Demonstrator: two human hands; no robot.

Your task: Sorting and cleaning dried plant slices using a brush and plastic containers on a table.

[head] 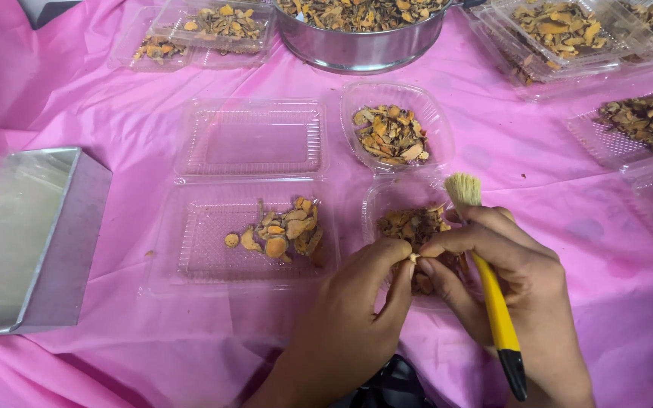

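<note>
My left hand [357, 302] and my right hand [508, 279] meet over a small clear tub [387, 198] of dried orange-brown slices, pinching one small pale piece [414, 258] between the fingertips. A yellow-handled brush [493, 295] also lies in my right hand, pale bristles pointing up and black handle end pointing down. A second small tub of slices [393, 134] sits just behind. To the left, an open clear hinged container [190, 249] holds a little pile of slices [285, 236] in its near half; its far half [251, 140] is bare.
A steel bowl [360, 45] full of slices stands at the back centre. More clear trays with slices lie at back left [213, 26] and along the right [644, 121]. A grey metal box [24, 242] sits at the left on the pink cloth [115, 113].
</note>
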